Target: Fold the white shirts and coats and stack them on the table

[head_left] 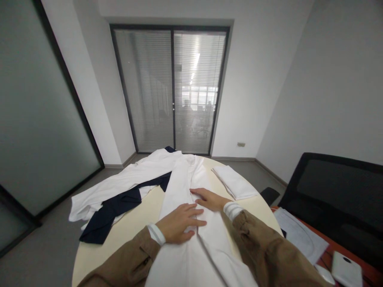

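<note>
The long white garment [176,263] lies on the desk [128,223] directly under the fingers of both hands, stretching ahead of them toward the far rim and back beneath them out of view at the bottom. The left fingers [197,222] are spread and laid on the cloth, thumb apart, beside a dark line where 2 layers meet. The right fingers [199,192], just beyond them, lie extended and close together, with the thumb held away from the index; nothing appears pinched.

Left of the fingers, a white sleeve-like piece [128,179] and a navy piece [122,203] overlap and hang past the rim. Right of the fingers, and apart from them, is a folded white cloth [235,182].

With contact only from above, I judge that a sideways push could slide the upper layer off the lower and skew the edges or raise creases. I cannot tell whether the white pieces join at the far end; if they do, a pull toward the body might drag the navy piece along. The overhanging weight on the left could also draw that pile off the desk if bumped.
</note>
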`<action>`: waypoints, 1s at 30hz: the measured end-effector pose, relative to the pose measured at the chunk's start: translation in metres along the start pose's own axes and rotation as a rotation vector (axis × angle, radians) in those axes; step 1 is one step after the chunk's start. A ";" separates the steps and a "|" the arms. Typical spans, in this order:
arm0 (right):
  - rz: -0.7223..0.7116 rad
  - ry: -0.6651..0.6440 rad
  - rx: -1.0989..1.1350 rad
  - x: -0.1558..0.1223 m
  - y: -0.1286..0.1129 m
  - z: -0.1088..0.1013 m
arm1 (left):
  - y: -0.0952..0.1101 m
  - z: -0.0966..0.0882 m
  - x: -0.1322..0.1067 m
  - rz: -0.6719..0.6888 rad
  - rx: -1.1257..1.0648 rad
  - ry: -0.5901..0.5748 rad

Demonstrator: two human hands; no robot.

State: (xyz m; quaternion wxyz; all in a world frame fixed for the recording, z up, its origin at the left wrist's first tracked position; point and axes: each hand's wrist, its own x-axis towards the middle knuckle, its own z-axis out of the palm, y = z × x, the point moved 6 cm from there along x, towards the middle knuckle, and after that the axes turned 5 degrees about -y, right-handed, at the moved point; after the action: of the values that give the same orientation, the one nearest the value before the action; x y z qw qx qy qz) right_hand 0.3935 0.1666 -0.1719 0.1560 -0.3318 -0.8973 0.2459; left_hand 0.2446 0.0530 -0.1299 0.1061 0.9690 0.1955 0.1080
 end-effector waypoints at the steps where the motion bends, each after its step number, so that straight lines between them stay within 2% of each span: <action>1: 0.004 0.007 0.006 -0.003 -0.001 0.000 | 0.007 0.001 0.003 0.026 0.002 -0.001; 4: 0.001 0.049 0.007 -0.010 -0.007 -0.002 | 0.023 0.008 0.010 0.123 0.005 -0.006; 7: -0.011 0.087 0.020 -0.013 -0.011 -0.003 | 0.031 0.015 0.015 0.206 -0.061 -0.031; 13: -0.040 0.130 0.058 -0.015 -0.010 -0.004 | 0.032 0.019 0.016 0.176 -0.277 -0.096; 19: -0.034 0.120 0.058 -0.017 -0.014 -0.007 | 0.042 0.027 0.015 0.176 -0.389 -0.194; 22: -0.028 0.120 0.072 -0.018 -0.013 -0.008 | 0.044 0.031 0.015 0.173 -0.432 -0.189; 24: -0.014 0.125 0.073 -0.020 -0.010 -0.009 | 0.044 0.028 0.015 0.168 -0.507 -0.163; 28: 0.043 0.105 0.038 -0.022 -0.001 -0.009 | 0.043 0.011 0.014 0.157 -0.723 -0.087; 30: 0.060 0.096 0.030 -0.022 0.001 -0.009 | 0.043 0.009 0.014 0.140 -0.780 -0.112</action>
State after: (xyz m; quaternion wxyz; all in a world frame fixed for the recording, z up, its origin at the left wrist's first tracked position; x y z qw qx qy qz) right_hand 0.4143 0.1554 -0.1677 0.1963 -0.3678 -0.8746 0.2475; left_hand 0.2743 0.0184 -0.1258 0.4686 0.8715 0.0671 0.1282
